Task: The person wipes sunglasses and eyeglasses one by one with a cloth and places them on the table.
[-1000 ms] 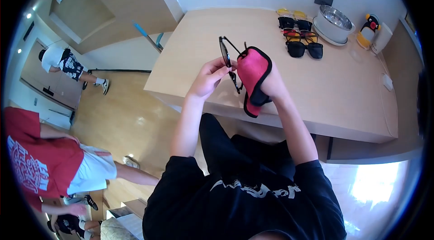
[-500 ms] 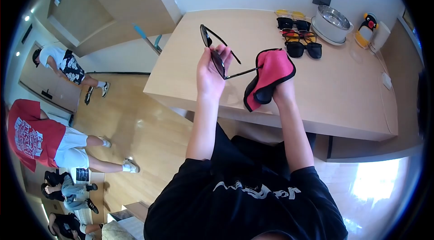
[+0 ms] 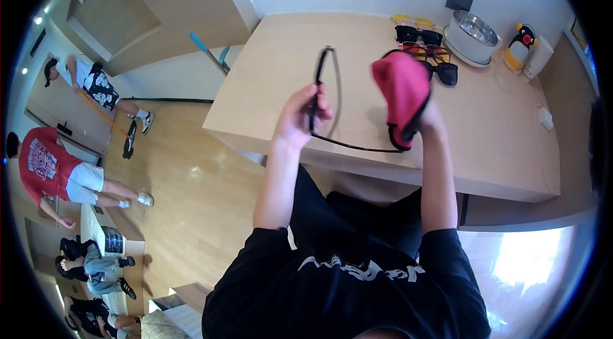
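Dark-framed sunglasses (image 3: 314, 104) are in my left hand (image 3: 300, 115), its fingers closed around the front of the frame. They are turned nearly edge-on, with both temples unfolded. One temple reaches across to a pink cloth with black edging (image 3: 403, 90). My right hand (image 3: 431, 119) is closed on this cloth, which covers most of its fingers. The tip of that temple ends at the cloth's lower edge. Behind the cloth, a pair of black sunglasses (image 3: 446, 73) lies on the table, partly covered from view.
On the table (image 3: 274, 83) lie yellow glasses (image 3: 414, 21), black sunglasses (image 3: 418, 36) and red-and-yellow glasses (image 3: 437, 53). Farther right are a metal-lined bowl (image 3: 474, 32), a penguin figure (image 3: 520, 48) and a cable. Several people are at the left, one with a mop (image 3: 129, 141).
The sunglasses have turned from angled to nearly edge-on. My right hand and the cloth have moved right, with the cloth sliding down off the temple toward its tip.
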Motion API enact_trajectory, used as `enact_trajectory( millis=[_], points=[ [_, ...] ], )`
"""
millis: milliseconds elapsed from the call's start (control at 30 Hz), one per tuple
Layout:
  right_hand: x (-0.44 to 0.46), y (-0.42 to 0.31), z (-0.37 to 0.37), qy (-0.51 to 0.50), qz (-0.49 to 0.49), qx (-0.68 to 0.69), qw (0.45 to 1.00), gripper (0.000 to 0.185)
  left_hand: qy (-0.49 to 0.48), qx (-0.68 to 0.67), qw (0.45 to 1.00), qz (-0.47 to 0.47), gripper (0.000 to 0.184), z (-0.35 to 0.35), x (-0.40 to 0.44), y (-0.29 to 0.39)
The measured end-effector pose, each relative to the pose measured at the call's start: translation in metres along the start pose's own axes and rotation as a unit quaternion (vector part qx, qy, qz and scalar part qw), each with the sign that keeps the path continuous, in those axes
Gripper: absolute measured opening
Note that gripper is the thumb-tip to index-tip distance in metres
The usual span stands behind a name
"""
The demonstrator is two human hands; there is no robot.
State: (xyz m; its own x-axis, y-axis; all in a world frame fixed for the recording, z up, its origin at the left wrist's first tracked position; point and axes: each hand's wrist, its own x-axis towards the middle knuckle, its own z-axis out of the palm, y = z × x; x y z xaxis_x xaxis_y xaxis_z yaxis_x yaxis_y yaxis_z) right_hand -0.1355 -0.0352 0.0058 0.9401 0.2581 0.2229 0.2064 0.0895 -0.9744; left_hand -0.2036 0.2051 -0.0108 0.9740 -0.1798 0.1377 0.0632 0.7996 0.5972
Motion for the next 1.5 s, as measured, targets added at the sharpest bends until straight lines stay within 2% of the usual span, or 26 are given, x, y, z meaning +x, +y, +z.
enact_trajectory(
  millis=[67, 133, 200, 267, 400, 433, 467, 500, 533, 567, 600, 633, 667, 733, 800, 867, 1000, 1033, 1133, 1200, 1267, 1300, 1333, 1400, 1433, 1500],
  points=[
    [0.0, -0.01, 0.023, -0.079, -0.045, -0.122, 0.988, 0.034, -0.001, 0.098, 0.995, -0.007, 0.018, 0.015, 0.005, -0.012],
    [0.015, -0.002, 0.039, -0.207, 0.07, 0.092, 0.972, 0.031, -0.024, 0.121, 0.992, -0.009, 0.02, 0.024, 0.007, -0.018],
    [0.018, 0.0, 0.042, -0.202, 0.025, 0.102, 0.974, 0.029, 0.012, 0.147, 0.989, -0.006, 0.021, 0.017, 0.008, -0.013],
    [0.024, 0.005, 0.029, -0.159, 0.207, 0.232, 0.937, 0.029, -0.036, 0.179, 0.983, -0.03, 0.022, 0.011, 0.007, -0.006],
    [0.03, 0.02, 0.007, -0.233, 0.118, 0.218, 0.94, 0.025, -0.099, 0.191, 0.974, -0.075, 0.023, 0.009, -0.001, 0.011],
    [0.026, 0.015, 0.004, -0.263, 0.077, 0.136, 0.952, 0.027, -0.131, 0.201, 0.967, -0.082, 0.023, 0.007, -0.003, 0.016],
    [0.04, 0.048, -0.017, -0.26, -0.243, -0.203, 0.912, 0.03, -0.13, 0.203, 0.967, -0.081, 0.023, 0.007, -0.006, 0.02],
    [0.032, 0.02, -0.014, -0.307, -0.032, -0.025, 0.951, 0.031, -0.146, 0.225, 0.956, -0.118, 0.022, 0.007, -0.011, 0.022],
    [0.02, -0.016, -0.01, -0.331, 0.182, 0.154, 0.913, 0.033, -0.163, 0.247, 0.943, -0.155, 0.022, 0.007, -0.013, 0.024],
    [0.012, -0.031, 0.0, -0.283, 0.238, 0.084, 0.925, 0.029, -0.167, 0.253, 0.938, -0.168, 0.023, 0.004, -0.013, 0.024],
    [0.007, -0.038, 0.007, -0.232, 0.293, 0.014, 0.928, 0.026, -0.166, 0.252, 0.938, -0.168, 0.023, 0.006, -0.013, 0.023],
    [0.013, -0.014, 0.007, -0.27, 0.221, 0.01, 0.937, 0.025, -0.163, 0.256, 0.936, -0.176, 0.023, 0.011, -0.011, 0.022],
    [0.014, -0.005, 0.007, -0.271, 0.223, 0.011, 0.936, 0.025, -0.159, 0.261, 0.934, -0.183, 0.022, 0.014, -0.01, 0.021],
    [0.009, 0.002, 0.009, -0.258, 0.201, 0.138, 0.935, 0.025, -0.142, 0.251, 0.939, -0.185, 0.022, 0.013, -0.008, 0.012],
    [0.006, -0.001, 0.006, -0.282, 0.201, 0.207, 0.915, 0.023, -0.11, 0.199, 0.968, -0.103, 0.024, 0.012, -0.009, 0.002],
    [0.005, -0.002, -0.003, -0.296, 0.23, 0.232, 0.898, 0.022, -0.107, 0.191, 0.97, -0.106, 0.024, 0.012, -0.013, 0.002],
    [-0.014, -0.009, -0.018, -0.182, 0.256, 0.27, 0.91, 0.02, -0.116, 0.115, 0.987, 0.009, 0.023, 0.018, -0.022, 0.019],
    [-0.012, -0.004, -0.029, -0.213, 0.195, 0.063, 0.955, 0.031, -0.085, 0.096, 0.992, 0.024, 0.023, 0.017, -0.024, 0.025],
    [-0.013, -0.006, -0.051, -0.224, 0.188, 0.177, 0.94, 0.032, -0.117, 0.252, 0.96, 0.021, 0.024, 0.03, -0.023, 0.038],
    [-0.014, -0.003, -0.061, -0.207, 0.155, 0.089, 0.962, 0.033, -0.127, 0.264, 0.956, 0.012, 0.023, 0.03, -0.019, 0.039],
    [-0.016, -0.004, -0.073, -0.19, 0.019, -0.14, 0.971, 0.037, -0.08, 0.184, 0.976, 0.081, 0.021, 0.025, -0.015, 0.04],
    [-0.019, 0.004, -0.078, -0.153, -0.03, -0.25, 0.956, 0.041, -0.134, 0.067, 0.983, 0.102, 0.017, 0.011, -0.01, 0.044],
    [-0.018, 0.023, -0.084, -0.15, -0.034, -0.251, 0.956, 0.041, -0.161, 0.001, 0.977, 0.141, 0.016, 0.009, -0.006, 0.048],
    [-0.016, 0.06, -0.095, -0.069, -0.023, 0.097, 0.993, 0.047, -0.037, -0.032, 0.945, 0.323, 0.018, 0.017, 0.004, 0.04],
    [-0.038, -0.001, -0.042, -0.035, 0.084, 0.212, 0.973, 0.043, -0.04, -0.033, 0.946, 0.321, 0.018, 0.024, 0.01, 0.03],
    [-0.045, 0.017, -0.003, -0.043, -0.104, -0.025, 0.993, 0.051, 0.018, -0.006, 0.915, 0.402, 0.019, 0.043, 0.025, -0.004]
  ],
)
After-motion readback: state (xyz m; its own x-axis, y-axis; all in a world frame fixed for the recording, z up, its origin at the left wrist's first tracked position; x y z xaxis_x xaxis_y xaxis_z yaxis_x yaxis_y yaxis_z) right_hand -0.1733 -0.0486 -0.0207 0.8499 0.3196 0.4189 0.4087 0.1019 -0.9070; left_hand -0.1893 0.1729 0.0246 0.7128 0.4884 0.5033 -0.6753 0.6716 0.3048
